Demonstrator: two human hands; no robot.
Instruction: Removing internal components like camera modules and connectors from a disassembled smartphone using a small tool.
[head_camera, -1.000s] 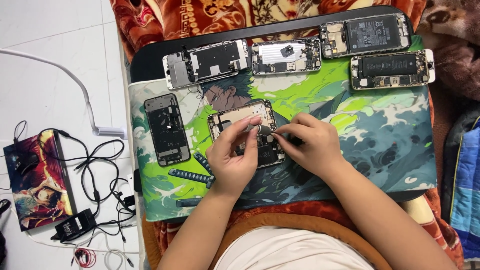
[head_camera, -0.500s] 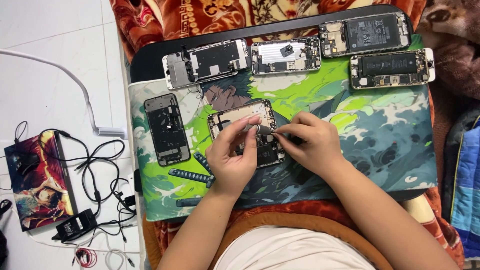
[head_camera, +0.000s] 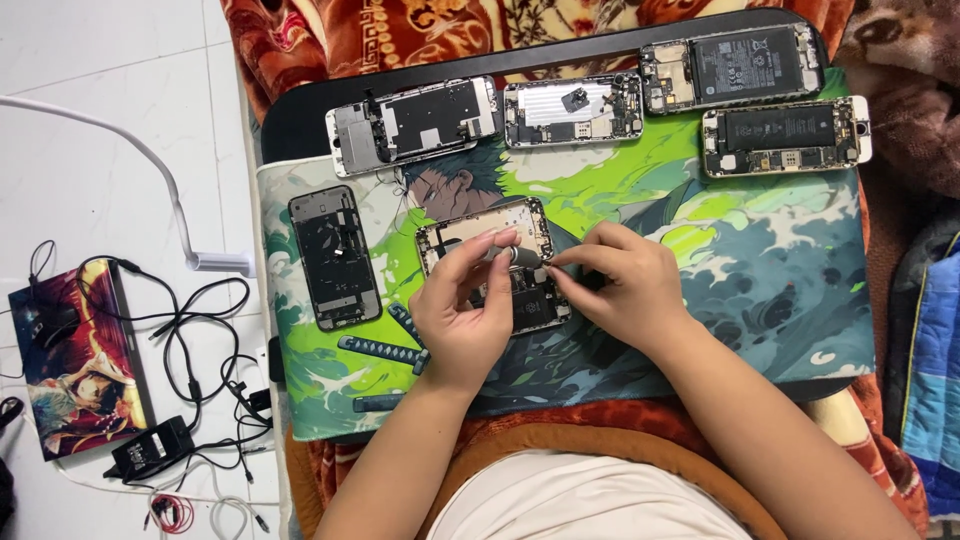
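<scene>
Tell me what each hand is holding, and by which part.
Left hand pinches a small grey part by its edge, over the opened phone. Right hand meets it with its fingertips; what it holds cannot be told.

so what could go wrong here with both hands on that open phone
1. The left hand and right hand pinch a small part over the open phone; it could slip into the phone or onto the busy green mat and be hard to spot.
2. Four more opened phones, like the one beside the left wrist, lie close; a forearm could nudge them.
</scene>
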